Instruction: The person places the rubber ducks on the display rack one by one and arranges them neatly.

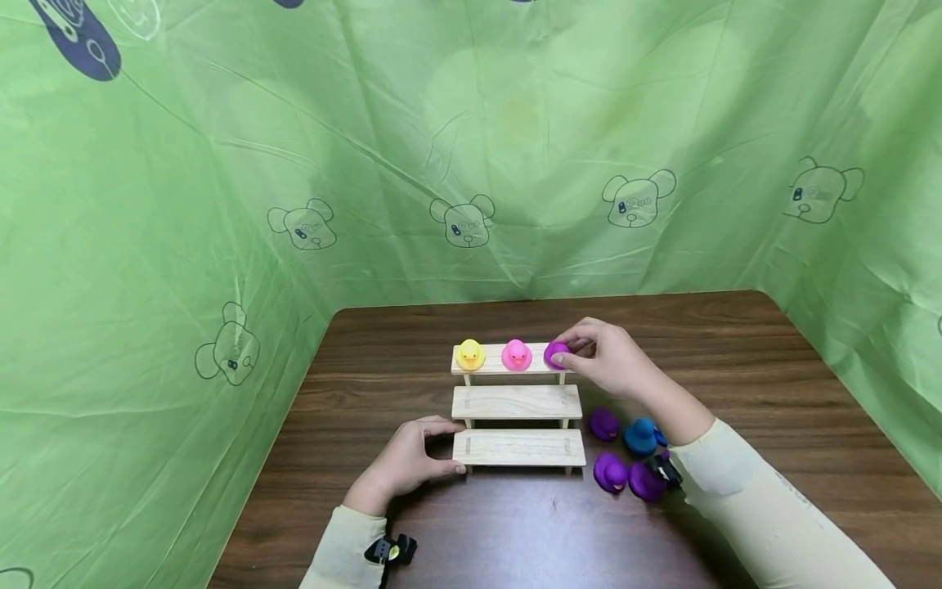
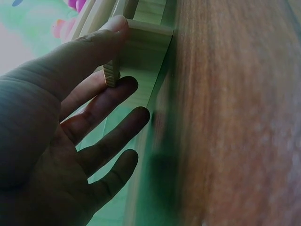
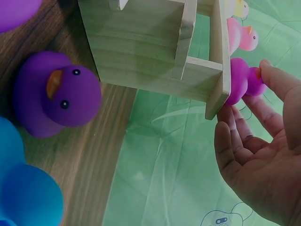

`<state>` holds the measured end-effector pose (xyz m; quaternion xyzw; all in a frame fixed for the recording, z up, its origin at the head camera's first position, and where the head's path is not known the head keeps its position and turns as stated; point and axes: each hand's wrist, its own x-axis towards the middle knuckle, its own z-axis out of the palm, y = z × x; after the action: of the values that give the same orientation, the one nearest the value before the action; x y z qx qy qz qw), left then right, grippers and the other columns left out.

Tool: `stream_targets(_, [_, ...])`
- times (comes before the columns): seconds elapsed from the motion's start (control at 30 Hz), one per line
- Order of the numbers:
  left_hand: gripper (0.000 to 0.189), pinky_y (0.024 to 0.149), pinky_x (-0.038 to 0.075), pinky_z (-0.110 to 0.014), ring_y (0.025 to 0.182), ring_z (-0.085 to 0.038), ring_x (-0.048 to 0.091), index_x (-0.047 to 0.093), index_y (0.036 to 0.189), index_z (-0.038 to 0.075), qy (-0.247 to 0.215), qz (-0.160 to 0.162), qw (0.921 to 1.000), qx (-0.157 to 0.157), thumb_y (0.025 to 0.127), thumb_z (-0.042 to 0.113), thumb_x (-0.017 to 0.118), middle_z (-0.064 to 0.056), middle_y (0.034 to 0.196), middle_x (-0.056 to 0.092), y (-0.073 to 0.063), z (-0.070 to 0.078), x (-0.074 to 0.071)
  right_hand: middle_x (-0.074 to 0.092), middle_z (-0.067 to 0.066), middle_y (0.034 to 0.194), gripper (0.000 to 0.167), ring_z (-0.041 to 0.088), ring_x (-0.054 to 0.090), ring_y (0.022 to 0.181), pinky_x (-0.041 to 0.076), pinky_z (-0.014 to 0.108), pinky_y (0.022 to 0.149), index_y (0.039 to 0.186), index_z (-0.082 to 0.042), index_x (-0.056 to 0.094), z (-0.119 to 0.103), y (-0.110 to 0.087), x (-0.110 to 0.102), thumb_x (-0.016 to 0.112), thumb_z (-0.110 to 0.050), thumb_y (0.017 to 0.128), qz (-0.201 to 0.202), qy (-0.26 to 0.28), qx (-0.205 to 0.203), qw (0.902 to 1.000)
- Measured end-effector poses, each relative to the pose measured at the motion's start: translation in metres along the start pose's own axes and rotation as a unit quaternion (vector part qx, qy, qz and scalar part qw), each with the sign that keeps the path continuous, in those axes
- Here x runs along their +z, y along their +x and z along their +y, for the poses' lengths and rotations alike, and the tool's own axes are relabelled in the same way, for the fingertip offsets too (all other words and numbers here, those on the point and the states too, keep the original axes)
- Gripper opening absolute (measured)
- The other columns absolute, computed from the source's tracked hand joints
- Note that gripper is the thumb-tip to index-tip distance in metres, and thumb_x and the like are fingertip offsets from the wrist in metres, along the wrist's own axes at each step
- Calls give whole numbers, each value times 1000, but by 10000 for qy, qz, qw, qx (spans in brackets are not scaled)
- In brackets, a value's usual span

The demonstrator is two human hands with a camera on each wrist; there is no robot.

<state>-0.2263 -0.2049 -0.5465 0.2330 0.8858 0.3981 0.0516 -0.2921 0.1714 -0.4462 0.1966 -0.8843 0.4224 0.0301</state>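
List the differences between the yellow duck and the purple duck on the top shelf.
The right grip pinches the purple duck; the yellow duck stands untouched. In the head view, the yellow duck is at the left end and fully visible; the purple duck is at the right end, partly covered. Both are on the top shelf.

The head view is bright and evenly lit, with a pale sheen on the dark brown wood-grain table and soft shading in the green printed fabric curtain. The left wrist view is dimmer, its bare left hand shadowed, upper left corner washed out, tabletop blurred. The right wrist view looks clearer.
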Motion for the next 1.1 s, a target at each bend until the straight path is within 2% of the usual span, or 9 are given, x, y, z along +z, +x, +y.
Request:
stream_targets(0.4, [54, 105, 52, -39, 118, -13, 65, 77, 124, 19, 28, 25, 10000, 68, 75, 27, 98, 10, 123, 71, 0, -2, 1, 69, -2, 107, 27, 17, 69, 93, 59, 33, 78, 115, -16, 78, 3, -3, 1, 82, -32, 94, 1, 78, 16, 10000])
stream_targets(0.57, [54, 105, 52, -39, 118, -13, 65, 77, 125, 18, 91, 20, 9999, 127, 75, 27, 97, 10, 123, 71, 1, -3, 1, 68, 0, 107, 27, 18, 70, 96, 61, 30, 80, 118, -15, 77, 4, -6, 2, 82, -26, 94, 154, 187, -53, 9997])
stream_targets(0.67, [53, 106, 52, -37, 119, -12, 64, 77, 124, 20, 84, -10, 10000, 40, 75, 27, 97, 11, 123, 71, 1, -2, 1, 69, 3, 109, 30, 21, 71, 98, 61, 30, 81, 121, -12, 76, 7, -10, 1, 82, -23, 94, 287, 297, -70, 9991])
stream_targets(0.8, [53, 106, 51, -37, 119, -11, 64, 77, 124, 21, 49, -45, 10000, -38, 75, 26, 97, 11, 123, 71, 1, -1, 1, 70, 7, 115, 36, 23, 70, 100, 61, 35, 84, 126, -11, 72, 11, -17, -3, 82, -24, 94, 485, 293, -37, 9984])
stream_targets(0.93, [53, 105, 52, -38, 118, -12, 64, 77, 124, 20, 107, -20, 9999, 50, 75, 27, 97, 10, 122, 71, 1, 0, 1, 71, 10, 118, 40, 26, 70, 101, 60, 47, 87, 129, -10, 70, 18, -27, -10, 82, -25, 94, 672, 266, 9, 9974])
stream_targets(1.1, [53, 106, 52, -37, 117, -10, 64, 77, 124, 20, 60, -52, 10000, -28, 75, 26, 97, 12, 122, 71, 1, 1, -1, 74, 10, 116, 41, 28, 71, 101, 60, 47, 88, 129, -6, 68, 35, -41, -16, 81, -25, 95, 771, 253, 73, 9967])
